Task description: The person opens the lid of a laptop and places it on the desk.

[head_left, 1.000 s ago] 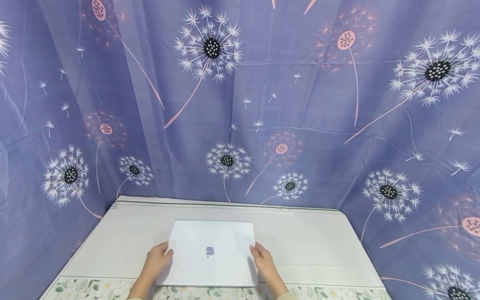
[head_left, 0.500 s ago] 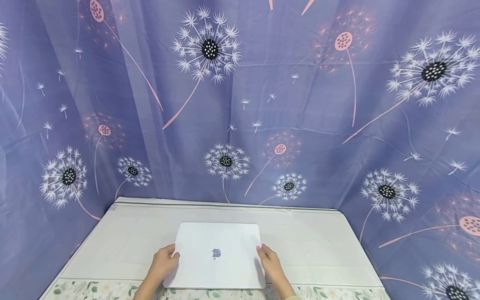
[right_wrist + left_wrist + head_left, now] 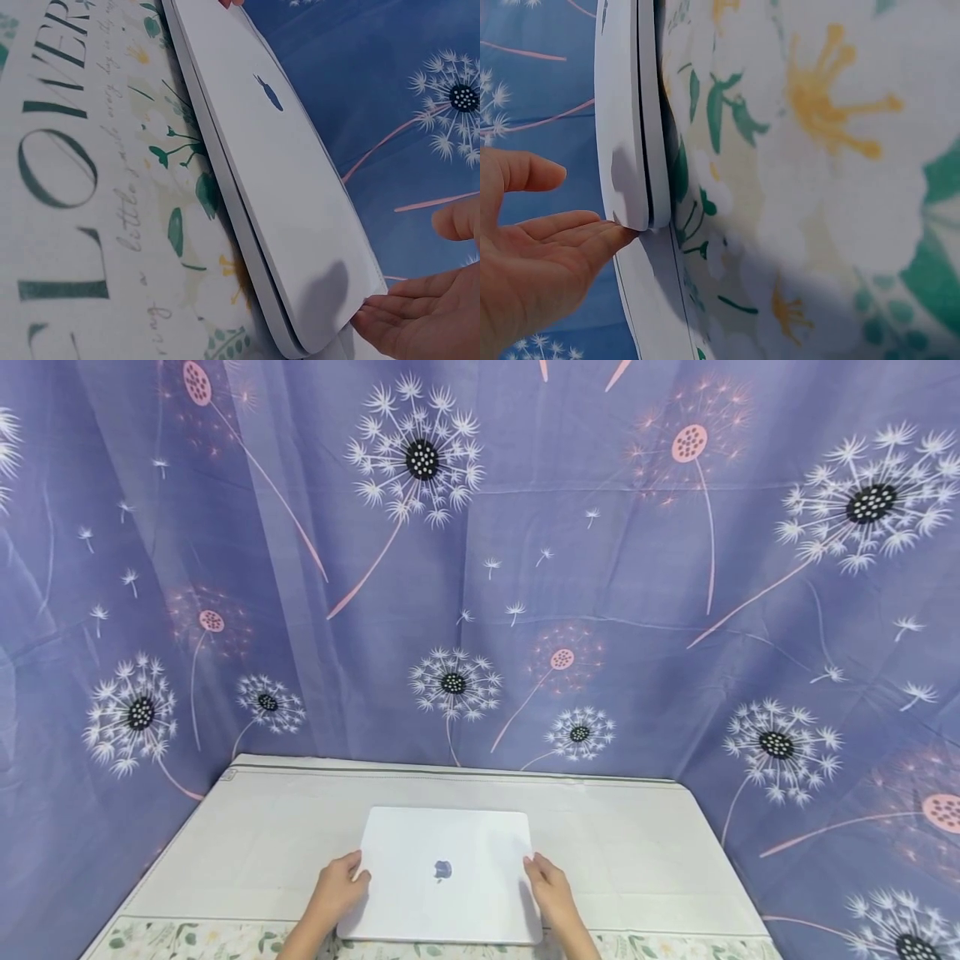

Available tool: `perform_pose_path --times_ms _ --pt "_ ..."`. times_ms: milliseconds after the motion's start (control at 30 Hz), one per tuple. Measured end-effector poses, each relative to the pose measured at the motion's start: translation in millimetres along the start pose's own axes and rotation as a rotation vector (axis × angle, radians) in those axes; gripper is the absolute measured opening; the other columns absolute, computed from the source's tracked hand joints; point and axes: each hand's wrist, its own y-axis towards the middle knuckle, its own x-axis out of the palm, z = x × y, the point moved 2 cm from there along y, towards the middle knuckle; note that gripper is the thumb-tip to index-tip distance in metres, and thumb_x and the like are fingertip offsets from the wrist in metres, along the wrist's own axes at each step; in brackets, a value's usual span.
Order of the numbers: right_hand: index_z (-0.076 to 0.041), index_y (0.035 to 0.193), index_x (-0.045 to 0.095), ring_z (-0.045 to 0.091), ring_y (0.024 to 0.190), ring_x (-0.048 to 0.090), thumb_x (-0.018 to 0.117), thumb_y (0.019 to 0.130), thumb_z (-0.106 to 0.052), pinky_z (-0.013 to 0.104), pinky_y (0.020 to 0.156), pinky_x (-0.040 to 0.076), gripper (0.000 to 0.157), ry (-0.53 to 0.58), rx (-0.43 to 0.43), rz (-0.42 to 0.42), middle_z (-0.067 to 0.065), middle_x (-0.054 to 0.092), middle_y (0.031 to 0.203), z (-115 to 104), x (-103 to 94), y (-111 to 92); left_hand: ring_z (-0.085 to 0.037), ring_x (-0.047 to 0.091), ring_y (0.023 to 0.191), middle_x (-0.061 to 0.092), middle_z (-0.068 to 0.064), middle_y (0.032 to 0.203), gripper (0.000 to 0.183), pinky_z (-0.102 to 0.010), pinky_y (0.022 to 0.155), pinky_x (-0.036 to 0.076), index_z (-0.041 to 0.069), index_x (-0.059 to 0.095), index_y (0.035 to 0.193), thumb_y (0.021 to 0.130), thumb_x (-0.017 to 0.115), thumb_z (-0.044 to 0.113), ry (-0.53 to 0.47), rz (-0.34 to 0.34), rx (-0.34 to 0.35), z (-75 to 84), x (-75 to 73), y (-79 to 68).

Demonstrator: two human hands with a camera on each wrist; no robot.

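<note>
A closed silver laptop (image 3: 450,910) with a dark apple logo on its lid lies flat over the near part of the table, lid up. At its left edge is my left hand (image 3: 337,889); in the left wrist view the extended fingers (image 3: 592,240) touch that side and the thumb stands away from the lid. On the opposite edge, my right hand (image 3: 551,889) meets the laptop with its fingertips. The right wrist view has those fingers (image 3: 409,307) nearly straight, thumb raised apart. Whether any fingertips reach beneath the laptop is hidden.
A white cover (image 3: 622,843) lies on the table, with a floral printed strip (image 3: 187,939) along the front. Large lettering marks the strip in the right wrist view. A purple dandelion-patterned curtain (image 3: 525,552) encloses the back and both sides.
The laptop has shifted right and slightly toward me across the table. Both hands have travelled with it, staying at its two side edges.
</note>
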Motion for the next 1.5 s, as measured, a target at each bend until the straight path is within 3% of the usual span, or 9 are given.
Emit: perform_pose_path --times_ms 600,1500 --pt "0.013 0.127 0.035 0.045 0.118 0.035 0.037 0.093 -0.039 0.055 0.094 0.035 0.063 -0.006 0.093 0.013 0.031 0.036 0.129 5.9 -6.5 0.2 -0.041 0.043 0.114 0.046 -0.03 0.12 0.044 -0.047 0.091 0.04 -0.014 0.046 0.117 0.079 0.054 0.007 0.018 -0.006 0.023 6.6 7.2 -5.6" --pt "0.016 0.125 0.035 0.045 0.114 0.04 0.039 0.093 -0.036 0.054 0.091 0.039 0.062 -0.027 0.054 0.044 0.034 0.038 0.126 8.4 -14.2 -1.8 -0.04 0.044 0.113 0.048 -0.029 0.12 0.045 -0.045 0.089 0.042 -0.012 0.048 0.116 0.076 0.057 0.006 -0.017 -0.006 0.057 7.0 13.3 -10.1"
